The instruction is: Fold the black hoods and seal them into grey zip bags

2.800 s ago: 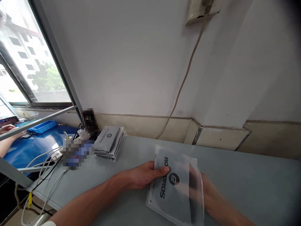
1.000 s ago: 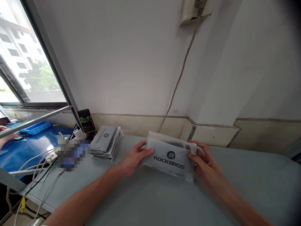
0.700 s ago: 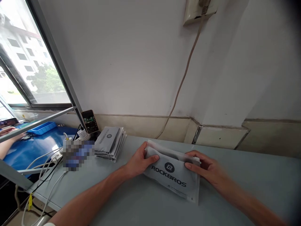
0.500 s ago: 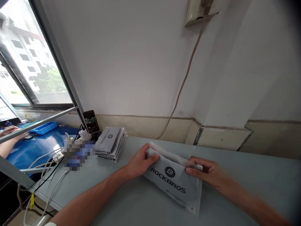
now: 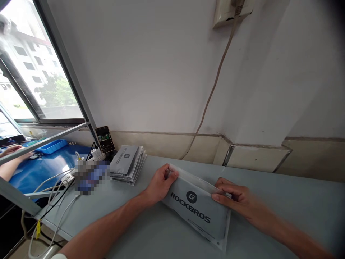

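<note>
A frosted plastic pouch (image 5: pixel 192 212) printed ROCKBROS, with something grey inside, is held tilted over the table. My left hand (image 5: pixel 161 183) pinches its upper left corner between thumb and fingers. At the upper right edge, my right hand (image 5: pixel 233 196) grips it the same way, thumb on the front. The clear top strip of the pouch stretches between both hands. Left of my left hand lies a stack of similar ROCKBROS pouches (image 5: pixel 126 162).
Behind the stack a phone (image 5: pixel 105 138) leans upright, beside a power strip with chargers (image 5: pixel 95 154) and white cables. A metal frame divides off a blue table (image 5: pixel 54 165), where another person's hand (image 5: pixel 13 151) shows. A wall (image 5: pixel 161 72) closes the back of the grey table (image 5: pixel 283 216).
The mouth of the pouch, gaping before, now lies flatter and straighter between my hands. Both hands and the pouch have shifted slightly left.
</note>
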`<move>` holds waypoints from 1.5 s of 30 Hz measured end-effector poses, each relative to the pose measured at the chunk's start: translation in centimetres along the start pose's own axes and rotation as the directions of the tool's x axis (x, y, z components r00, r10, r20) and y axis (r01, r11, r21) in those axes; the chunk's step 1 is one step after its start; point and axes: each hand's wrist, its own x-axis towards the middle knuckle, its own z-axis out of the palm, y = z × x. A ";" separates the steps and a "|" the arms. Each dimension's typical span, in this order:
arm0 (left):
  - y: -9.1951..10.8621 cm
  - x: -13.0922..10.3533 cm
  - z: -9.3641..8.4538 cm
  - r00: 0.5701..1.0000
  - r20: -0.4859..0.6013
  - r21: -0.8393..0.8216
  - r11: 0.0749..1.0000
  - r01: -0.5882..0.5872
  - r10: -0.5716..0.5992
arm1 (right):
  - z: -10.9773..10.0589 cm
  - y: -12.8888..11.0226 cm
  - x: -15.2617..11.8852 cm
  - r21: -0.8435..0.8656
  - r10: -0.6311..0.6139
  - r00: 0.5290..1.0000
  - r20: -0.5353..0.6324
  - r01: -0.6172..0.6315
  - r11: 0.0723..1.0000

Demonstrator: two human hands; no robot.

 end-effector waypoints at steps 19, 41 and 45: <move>0.4 -0.7 0.7 0.981 -0.187 0.062 0.998 -0.031 0.042 | 0.2 -0.4 0.2 0.212 0.166 0.973 -0.158 -0.130 0.968; 0.3 -2.2 2.7 0.846 0.491 -0.059 0.960 0.273 -0.210 | 4.8 -0.3 -0.6 0.126 0.063 0.986 0.153 -0.083 0.989; 0.5 -2.4 2.6 0.842 0.486 0.002 0.964 0.267 -0.234 | 4.8 -0.7 -0.8 0.126 0.050 0.983 0.177 -0.073 0.989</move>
